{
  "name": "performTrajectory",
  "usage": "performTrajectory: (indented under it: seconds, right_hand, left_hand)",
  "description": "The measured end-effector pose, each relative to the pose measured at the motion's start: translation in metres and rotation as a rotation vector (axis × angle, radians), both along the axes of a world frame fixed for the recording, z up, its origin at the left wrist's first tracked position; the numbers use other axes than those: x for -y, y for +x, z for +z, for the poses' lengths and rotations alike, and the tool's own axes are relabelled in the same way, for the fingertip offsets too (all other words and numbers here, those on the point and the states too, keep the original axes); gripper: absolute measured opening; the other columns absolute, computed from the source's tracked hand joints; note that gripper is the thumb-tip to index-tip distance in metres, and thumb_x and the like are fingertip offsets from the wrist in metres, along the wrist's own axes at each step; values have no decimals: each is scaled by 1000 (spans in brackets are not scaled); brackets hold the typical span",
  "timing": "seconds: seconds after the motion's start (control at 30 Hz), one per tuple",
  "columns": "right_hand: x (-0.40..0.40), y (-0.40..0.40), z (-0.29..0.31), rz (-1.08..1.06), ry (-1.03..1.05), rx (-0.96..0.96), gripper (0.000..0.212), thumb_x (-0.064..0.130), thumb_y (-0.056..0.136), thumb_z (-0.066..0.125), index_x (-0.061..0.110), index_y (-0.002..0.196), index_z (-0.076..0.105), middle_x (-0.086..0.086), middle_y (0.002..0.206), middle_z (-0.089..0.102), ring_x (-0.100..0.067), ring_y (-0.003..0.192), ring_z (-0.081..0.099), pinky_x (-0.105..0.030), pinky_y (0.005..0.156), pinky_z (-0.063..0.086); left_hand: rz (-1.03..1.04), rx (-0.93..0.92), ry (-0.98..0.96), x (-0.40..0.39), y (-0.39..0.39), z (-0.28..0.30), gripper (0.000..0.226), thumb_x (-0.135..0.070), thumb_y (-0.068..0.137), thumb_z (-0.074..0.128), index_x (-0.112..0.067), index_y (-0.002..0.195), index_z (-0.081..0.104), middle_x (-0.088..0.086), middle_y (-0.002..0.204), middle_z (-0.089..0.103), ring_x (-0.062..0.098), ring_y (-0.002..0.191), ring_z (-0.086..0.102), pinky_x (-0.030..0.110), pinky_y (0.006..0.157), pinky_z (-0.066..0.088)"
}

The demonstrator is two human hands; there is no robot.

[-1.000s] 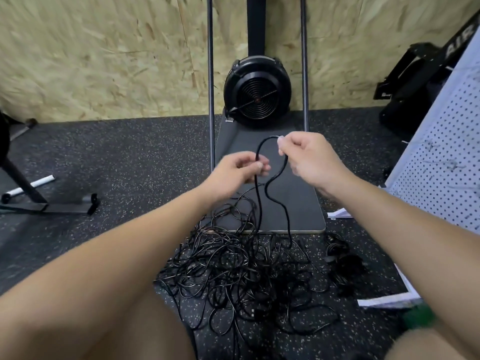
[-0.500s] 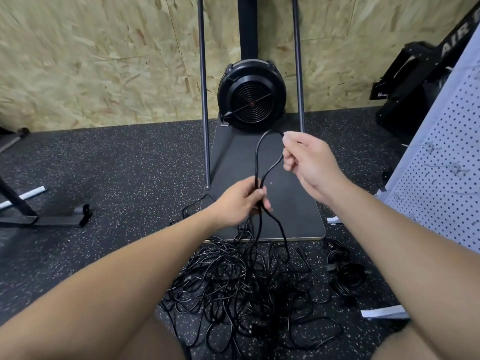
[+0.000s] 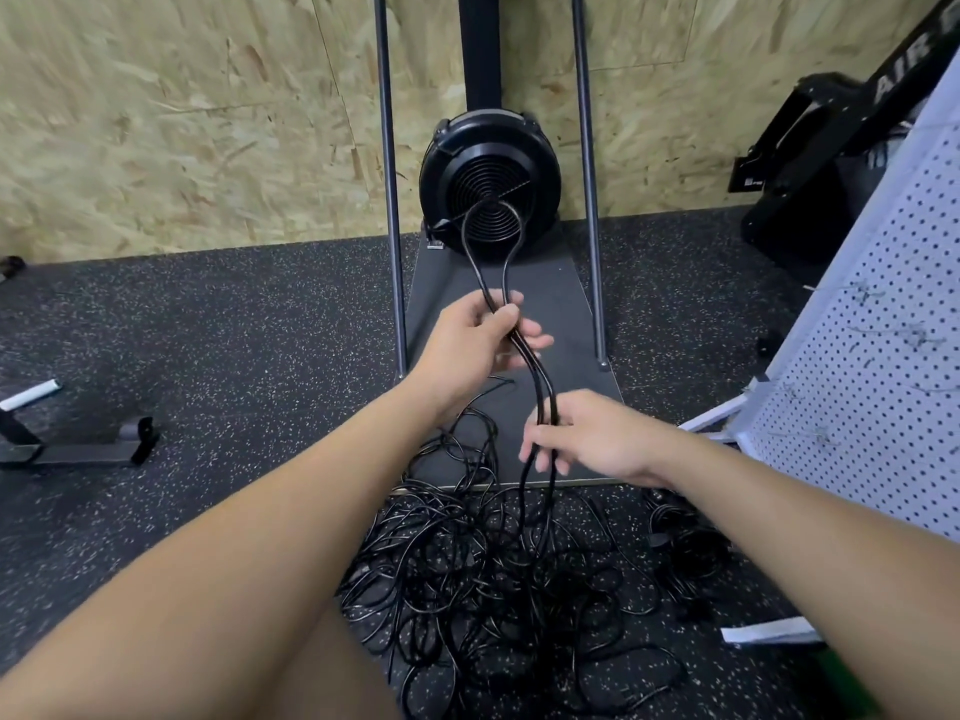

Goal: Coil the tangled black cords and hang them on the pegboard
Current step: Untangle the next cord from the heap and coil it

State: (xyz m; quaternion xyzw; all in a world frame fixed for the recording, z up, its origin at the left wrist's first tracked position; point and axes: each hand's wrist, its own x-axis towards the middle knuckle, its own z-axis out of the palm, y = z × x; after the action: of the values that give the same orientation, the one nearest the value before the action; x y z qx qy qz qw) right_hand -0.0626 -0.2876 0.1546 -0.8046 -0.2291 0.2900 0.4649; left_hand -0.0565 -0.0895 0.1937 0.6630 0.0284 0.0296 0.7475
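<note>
- Speckled black rubber floor, running to an OSB wall at the back.
- White pegboard, leaning at the right edge, a few wire hooks stuck in its holes; no cord on it.
- Black machine behind the pegboard, white letters "AIR" legible on its sloping arm; small label lower down too blurred to read.
- Exercise machine at centre: round black fan housing between two upright metal rods, above a dark grey base plate.
- Tangled black cords, heaped on the floor at the near edge of the base plate, between the forearms; smaller dark bundle just to the right, apart from the heap.
- Doubled cord strand, lifted from the heap, forming a loop in front of the fan housing, both runs passing down through both hands.
- Left hand, raised, fingers curled round the two runs just under the loop, thumb on top.
- Right hand, lower and nearer, fingers loosely curled around the same two runs, cord passing down between them toward the heap.
- Strip of white paper on the floor at lower right.
</note>
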Motion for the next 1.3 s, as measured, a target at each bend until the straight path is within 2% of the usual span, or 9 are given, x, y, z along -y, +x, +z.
performTrajectory:
  seconds: [0.2,0.3,0.43,0.6,0.73,0.9,1.03,1.17,1.3]
  right_hand:
    - [-2,16,25,-257,191,99,23,17,113,57,0,106,70,-17,99,78,-21,76,74,-33,65,62]
    - [-4,31,40,-325,304,76,24,14,112,56,-3,101,69,-18,91,76,-25,73,70,-32,59,55]
    - [-10,42,52,-342,456,21,22,15,114,56,-1,105,68,-15,91,72,-21,73,63,-28,56,48]
    - [-18,50,56,-386,517,34,21,18,113,57,1,106,68,-13,96,72,-18,78,63,-29,58,46]
    - [-18,53,45,-341,250,210,30,38,111,56,14,110,74,4,112,72,-12,101,69,-30,74,61]
    - [-6,44,26,-269,112,73,36,-1,108,50,16,133,70,-5,132,75,-15,119,72,-35,98,61]
    - [0,26,21,127,-36,-143,68,-13,99,61,21,157,51,11,147,62,0,138,53,-25,120,34]
    - [-9,16,7,139,-88,-66,54,20,103,77,19,154,58,7,155,61,-8,146,51,-33,128,32]
    - [-22,4,0,41,84,-76,32,9,105,72,9,136,66,-2,134,77,-16,132,68,-38,122,47]
  left_hand:
    - [-408,-195,19,-22,-6,-31,44,6,103,59,-9,145,63,8,135,76,24,124,71,50,121,48]
    - [-582,-203,329,-27,-16,-46,56,9,96,65,-16,146,66,4,137,76,16,129,68,37,112,54]
    - [-619,-146,633,-15,-27,-61,28,-13,108,70,-18,135,74,-10,126,79,3,116,70,21,105,50]
    - [-492,-67,608,-8,-28,-69,10,-9,111,64,-9,114,74,4,121,82,19,123,75,34,114,52]
    - [-367,-26,551,-6,-30,-63,11,-4,114,54,1,116,64,17,108,82,31,109,80,36,101,61]
    - [-186,15,396,-8,-24,-37,18,-4,117,46,6,128,56,21,99,78,43,95,80,42,83,66]
    - [-132,30,276,-12,-27,-8,25,-8,117,49,0,139,58,20,101,79,39,94,81,39,78,68]
    - [-86,71,214,-17,-28,8,28,-11,117,51,-5,143,61,20,102,77,42,99,81,44,83,69]
    - [8,69,116,-21,-24,8,28,-14,117,51,-5,141,61,13,100,77,39,103,81,38,77,68]
